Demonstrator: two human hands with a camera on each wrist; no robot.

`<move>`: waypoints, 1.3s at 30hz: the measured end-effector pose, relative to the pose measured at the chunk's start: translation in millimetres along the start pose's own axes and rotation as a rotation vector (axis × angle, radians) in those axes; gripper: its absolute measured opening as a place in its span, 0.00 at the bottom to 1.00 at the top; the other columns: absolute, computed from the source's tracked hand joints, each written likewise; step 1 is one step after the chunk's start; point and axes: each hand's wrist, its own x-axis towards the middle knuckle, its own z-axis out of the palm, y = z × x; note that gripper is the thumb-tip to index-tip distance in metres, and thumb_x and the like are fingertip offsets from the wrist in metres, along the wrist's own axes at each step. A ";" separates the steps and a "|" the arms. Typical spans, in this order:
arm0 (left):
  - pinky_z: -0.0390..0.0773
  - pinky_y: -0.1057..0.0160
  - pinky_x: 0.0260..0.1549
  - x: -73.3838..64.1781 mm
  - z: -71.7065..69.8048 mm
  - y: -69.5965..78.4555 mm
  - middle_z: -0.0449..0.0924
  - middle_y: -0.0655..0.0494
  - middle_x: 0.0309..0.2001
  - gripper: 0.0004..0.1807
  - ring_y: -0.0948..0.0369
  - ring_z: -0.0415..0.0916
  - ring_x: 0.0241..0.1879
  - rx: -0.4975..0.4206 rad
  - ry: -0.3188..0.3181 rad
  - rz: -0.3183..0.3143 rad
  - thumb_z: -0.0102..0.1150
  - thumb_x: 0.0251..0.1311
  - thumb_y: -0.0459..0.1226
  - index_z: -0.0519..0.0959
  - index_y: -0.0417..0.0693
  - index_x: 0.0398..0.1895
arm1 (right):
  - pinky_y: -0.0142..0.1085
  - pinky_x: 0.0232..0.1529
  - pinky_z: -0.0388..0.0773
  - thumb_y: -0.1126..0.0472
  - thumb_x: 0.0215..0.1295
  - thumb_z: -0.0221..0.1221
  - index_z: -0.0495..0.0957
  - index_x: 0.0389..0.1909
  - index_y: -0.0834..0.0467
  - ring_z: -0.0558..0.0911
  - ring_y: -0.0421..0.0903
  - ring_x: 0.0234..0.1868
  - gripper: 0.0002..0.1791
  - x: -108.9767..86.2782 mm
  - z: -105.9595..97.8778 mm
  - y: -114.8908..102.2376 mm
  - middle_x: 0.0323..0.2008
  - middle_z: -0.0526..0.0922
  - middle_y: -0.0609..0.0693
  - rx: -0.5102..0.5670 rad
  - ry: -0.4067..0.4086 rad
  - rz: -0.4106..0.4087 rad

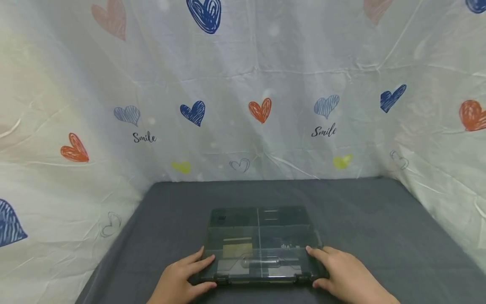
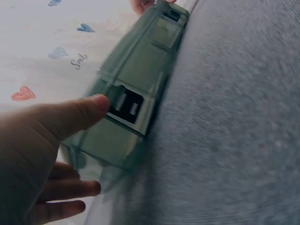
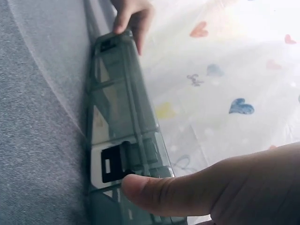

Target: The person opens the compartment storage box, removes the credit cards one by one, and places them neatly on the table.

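Observation:
A translucent dark green plastic storage box (image 1: 284, 236) with a divided interior lies flat on the grey cloth, its lid closed. Two black latches line its front side, the left latch (image 2: 126, 104) and the right latch (image 3: 112, 163). My left hand (image 1: 182, 274) holds the front left corner, thumb at the front by the left latch, fingers along the side and lid edge. At the opposite corner my right hand (image 1: 343, 270) grips likewise, its thumb beside the right latch. Through the lid show a beige flat piece (image 1: 237, 248) and pale flat pieces near the front.
The box sits near the front of a table covered in dark grey cloth (image 1: 174, 211). White curtain fabric (image 1: 228, 143) printed with hearts and "Smile" hangs behind the table and along both sides.

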 end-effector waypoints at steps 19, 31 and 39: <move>0.82 0.48 0.42 67.7 -81.3 26.0 0.85 0.54 0.55 0.31 0.49 0.83 0.52 0.001 -0.594 -0.191 0.78 0.53 0.45 0.83 0.51 0.62 | 0.47 0.40 0.78 0.61 0.47 0.80 0.78 0.63 0.57 0.79 0.41 0.35 0.39 22.0 -48.5 -22.5 0.41 0.84 0.41 0.115 -0.181 0.163; 0.78 0.53 0.39 98.6 -113.1 42.1 0.82 0.65 0.43 0.19 0.60 0.78 0.41 -0.085 -0.516 -0.284 0.78 0.54 0.44 0.84 0.54 0.48 | 0.43 0.36 0.75 0.60 0.57 0.75 0.84 0.53 0.50 0.76 0.41 0.32 0.22 27.7 -94.3 -34.6 0.32 0.78 0.40 0.118 -0.125 0.198; 0.79 0.53 0.46 103.4 -124.8 34.9 0.83 0.63 0.48 0.19 0.60 0.80 0.49 -0.187 -0.364 -0.358 0.71 0.62 0.51 0.84 0.55 0.52 | 0.42 0.36 0.76 0.44 0.64 0.69 0.84 0.57 0.48 0.79 0.39 0.36 0.23 25.0 -110.2 -25.3 0.39 0.83 0.40 0.177 -0.016 0.188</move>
